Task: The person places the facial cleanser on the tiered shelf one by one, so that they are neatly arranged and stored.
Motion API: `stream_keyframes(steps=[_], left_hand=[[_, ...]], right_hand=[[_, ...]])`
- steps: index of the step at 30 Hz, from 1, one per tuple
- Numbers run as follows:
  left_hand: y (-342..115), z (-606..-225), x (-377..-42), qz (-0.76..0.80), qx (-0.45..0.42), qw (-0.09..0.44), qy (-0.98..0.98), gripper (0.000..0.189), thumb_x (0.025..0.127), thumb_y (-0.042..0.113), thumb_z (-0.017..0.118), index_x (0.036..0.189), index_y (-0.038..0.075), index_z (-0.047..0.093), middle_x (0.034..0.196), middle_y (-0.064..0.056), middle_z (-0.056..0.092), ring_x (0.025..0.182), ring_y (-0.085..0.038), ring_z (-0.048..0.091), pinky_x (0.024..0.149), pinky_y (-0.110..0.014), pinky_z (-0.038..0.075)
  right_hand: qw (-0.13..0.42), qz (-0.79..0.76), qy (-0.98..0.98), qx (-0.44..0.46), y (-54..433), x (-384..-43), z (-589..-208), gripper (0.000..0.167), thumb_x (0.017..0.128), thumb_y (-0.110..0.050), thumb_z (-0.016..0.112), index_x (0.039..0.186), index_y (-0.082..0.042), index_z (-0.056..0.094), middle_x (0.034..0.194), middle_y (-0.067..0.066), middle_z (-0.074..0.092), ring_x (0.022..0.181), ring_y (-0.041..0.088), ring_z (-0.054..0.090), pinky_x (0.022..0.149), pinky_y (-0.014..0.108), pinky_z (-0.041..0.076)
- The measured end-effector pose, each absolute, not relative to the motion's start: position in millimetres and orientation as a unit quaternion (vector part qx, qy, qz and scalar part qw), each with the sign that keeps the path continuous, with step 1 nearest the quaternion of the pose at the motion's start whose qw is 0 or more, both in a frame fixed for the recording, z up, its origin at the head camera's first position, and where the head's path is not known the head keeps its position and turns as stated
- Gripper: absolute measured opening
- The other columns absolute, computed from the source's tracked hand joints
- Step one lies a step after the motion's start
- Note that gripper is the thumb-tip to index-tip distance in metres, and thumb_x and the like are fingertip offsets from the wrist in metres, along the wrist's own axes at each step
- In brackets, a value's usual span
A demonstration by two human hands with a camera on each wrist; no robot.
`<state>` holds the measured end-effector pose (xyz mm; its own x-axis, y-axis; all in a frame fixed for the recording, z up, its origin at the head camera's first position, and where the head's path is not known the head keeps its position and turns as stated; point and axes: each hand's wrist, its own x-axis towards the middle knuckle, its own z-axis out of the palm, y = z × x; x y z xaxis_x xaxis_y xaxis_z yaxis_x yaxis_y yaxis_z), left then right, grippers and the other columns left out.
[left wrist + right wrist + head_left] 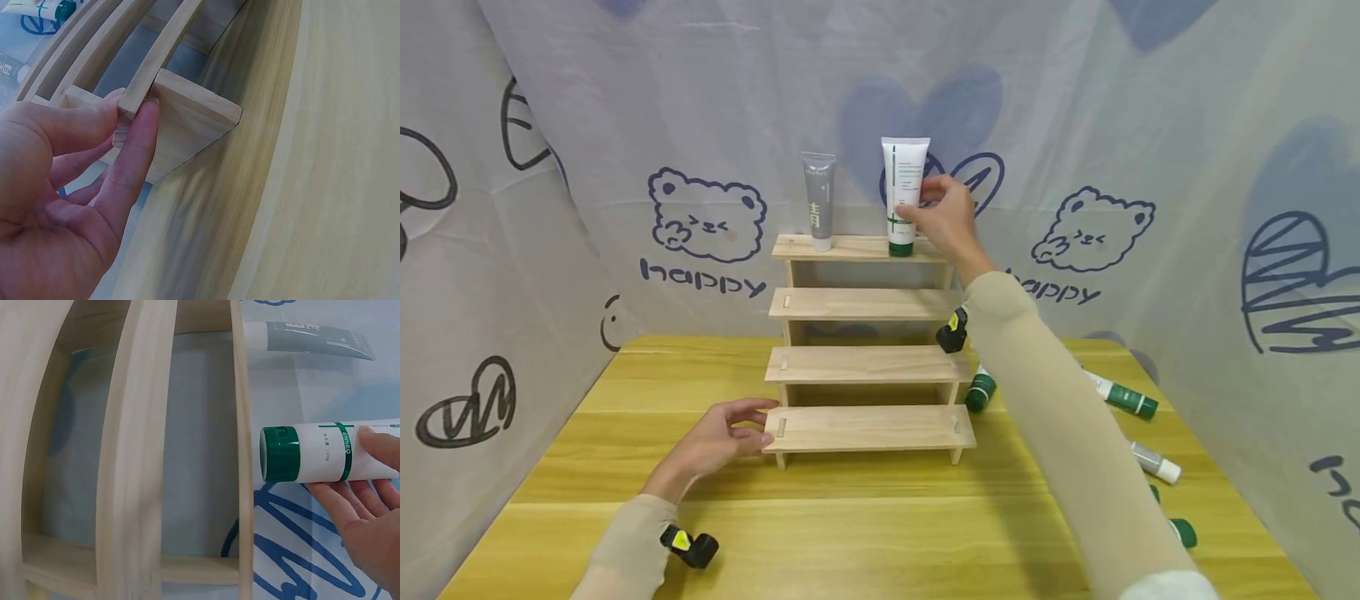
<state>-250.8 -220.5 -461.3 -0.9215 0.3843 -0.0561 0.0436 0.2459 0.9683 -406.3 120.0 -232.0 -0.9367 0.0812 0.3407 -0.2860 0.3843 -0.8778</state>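
My right hand [951,212] holds a white tube [906,175] with a green cap, thumb on its front and fingers behind. The tube is upright, cap down, close over the right half of the top shelf. In the right wrist view a narrow gap shows between the green cap [280,454] and the shelf edge [245,456]. A grey tube [820,200] stands cap down at the left of that shelf. With thumb and finger, my left hand [722,437] pinches the left end of the lowest board [147,75] of the wooden stepped rack [865,364].
Right of the rack, partly behind my right forearm, several tubes lie on the wooden table [880,533]: a green-capped tube [980,390], a white and green tube [1123,396] and a grey tube [1153,462] among them. A printed cloth [715,75] hangs behind and at both sides.
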Motion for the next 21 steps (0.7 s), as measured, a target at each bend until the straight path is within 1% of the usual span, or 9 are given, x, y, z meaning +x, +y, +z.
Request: stream_keyframes(steps=[5, 10, 14, 21], left_hand=[[-221, -461, -251, 0.600, 0.137, 0.145, 0.775, 0.061, 0.097, 0.006, 0.069, 0.151, -0.006, 0.044, 0.133, -0.031, 0.055, 0.103, -0.021, 0.069, 0.086, -0.027, 0.065], [-221, -460, -251, 0.602, 0.138, 0.144, 0.773, 0.060, 0.097, 0.004, 0.068, 0.151, -0.007, 0.043, 0.133, -0.032, 0.055, 0.103, -0.021, 0.070, 0.086, -0.027, 0.065], [-221, -459, -251, 0.601, 0.138, 0.144, 0.774, 0.060, 0.097, 0.004, 0.068, 0.150, -0.008, 0.043, 0.133, -0.032, 0.055, 0.103, -0.020, 0.070, 0.086, -0.027, 0.065], [-220, -458, -250, 0.599, 0.137, 0.145, 0.776, 0.060, 0.097, 0.004, 0.068, 0.150, -0.007, 0.043, 0.133, -0.032, 0.055, 0.103, -0.020, 0.070, 0.086, -0.027, 0.065]], right_hand=[[0.178, 0.552, -0.813, 0.058, 111, -412, -236, 0.049, 0.087, -0.011, 0.082, 0.130, 0.000, 0.060, 0.126, 0.017, 0.068, 0.104, 0.023, 0.065, 0.092, 0.031, 0.060], [0.186, 0.550, -0.811, 0.067, 103, -417, -236, 0.050, 0.087, -0.009, 0.082, 0.131, 0.000, 0.059, 0.125, 0.018, 0.068, 0.104, 0.023, 0.064, 0.095, 0.032, 0.058], [0.181, 0.550, -0.812, 0.069, 98, -420, -236, 0.051, 0.087, -0.009, 0.082, 0.131, 0.000, 0.059, 0.126, 0.018, 0.068, 0.105, 0.024, 0.065, 0.097, 0.031, 0.057], [0.179, 0.548, -0.814, 0.073, 91, -424, -235, 0.050, 0.086, -0.008, 0.082, 0.130, 0.001, 0.060, 0.125, 0.019, 0.069, 0.103, 0.024, 0.065, 0.097, 0.031, 0.058]])
